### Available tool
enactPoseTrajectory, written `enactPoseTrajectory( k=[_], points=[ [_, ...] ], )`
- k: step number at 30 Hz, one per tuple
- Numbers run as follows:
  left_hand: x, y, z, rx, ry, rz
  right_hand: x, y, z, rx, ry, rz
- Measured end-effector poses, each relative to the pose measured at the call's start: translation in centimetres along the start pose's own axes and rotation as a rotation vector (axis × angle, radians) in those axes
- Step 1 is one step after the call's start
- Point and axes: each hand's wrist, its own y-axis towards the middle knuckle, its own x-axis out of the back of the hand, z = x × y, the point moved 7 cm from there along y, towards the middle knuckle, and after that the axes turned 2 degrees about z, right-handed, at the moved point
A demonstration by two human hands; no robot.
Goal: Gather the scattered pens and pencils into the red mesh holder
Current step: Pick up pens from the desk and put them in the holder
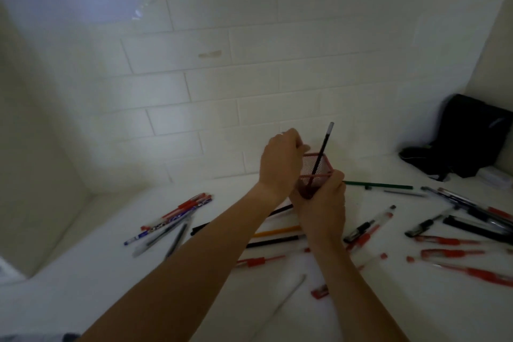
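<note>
Lowest in the frame, a thin white stick (288,293) and a small red sharpener (319,292) are lying on the white table (116,272), just beside your right forearm. Going further up the frame, red pens (455,254) are lying loose at the right edge, a red pen (256,261) is lying between your forearms, and an orange pencil (277,231) and a black pencil (273,241) are showing there too. At the left centre a bunch of pens (172,219) is lying fanned out.

In the centre of the frame your right hand (323,209) is wrapping its fingers around the lower part of the red mesh holder (315,168), gripping it from the near side. Your left hand (280,164) is resting over the holder's left rim with the fingers curled narrow; you cannot tell whether they are pinching anything. One dark pencil (322,154) is standing tilted inside the holder, its top leaning toward the upper right.

Beyond it, a green pencil (377,184) is lying to the right, and a black bag (469,136) is sitting against the white tiled wall (249,36) at the right edge.
</note>
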Motion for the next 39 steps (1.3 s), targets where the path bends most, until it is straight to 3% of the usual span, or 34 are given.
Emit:
enactPoseTrajectory(
  k=[2,6,16,23,26,29,32,35,39],
  points=[
    [1.1,-1.5,3.6,0.044,0.156,0.069,-0.2,-0.1,-0.2,-0.027,0.077,0.017],
    [0.1,-5.3,10.5,0.236,0.391,0.548,-0.1,-0.3,-0.1,-0.017,0.059,-0.001],
    [0.5,-6.5,11.0,0.163,0.426,0.64,0.0,-0.6,0.1,-0.007,0.079,0.011],
    [0.8,-5.7,11.1,0.142,0.381,0.552,0.0,-0.7,0.2,-0.017,0.077,0.016],
    [3.4,-3.8,8.1,0.056,0.292,0.273,0.1,-0.7,0.3,-0.011,0.075,0.018],
    [7.7,-2.1,2.1,-0.09,-0.021,-0.135,0.0,-0.6,0.1,-0.029,0.07,0.028],
    [9.3,-0.6,-2.4,-0.182,-0.329,-0.356,-0.2,-0.6,0.0,-0.036,0.079,0.04],
    [6.3,1.1,-3.5,-0.159,-0.426,-0.323,-0.3,-0.6,-0.1,-0.034,0.083,0.037],
    [-0.2,2.4,-2.0,-0.059,-0.348,-0.036,-0.5,-0.4,-0.3,-0.045,0.081,0.032]
  ],
)
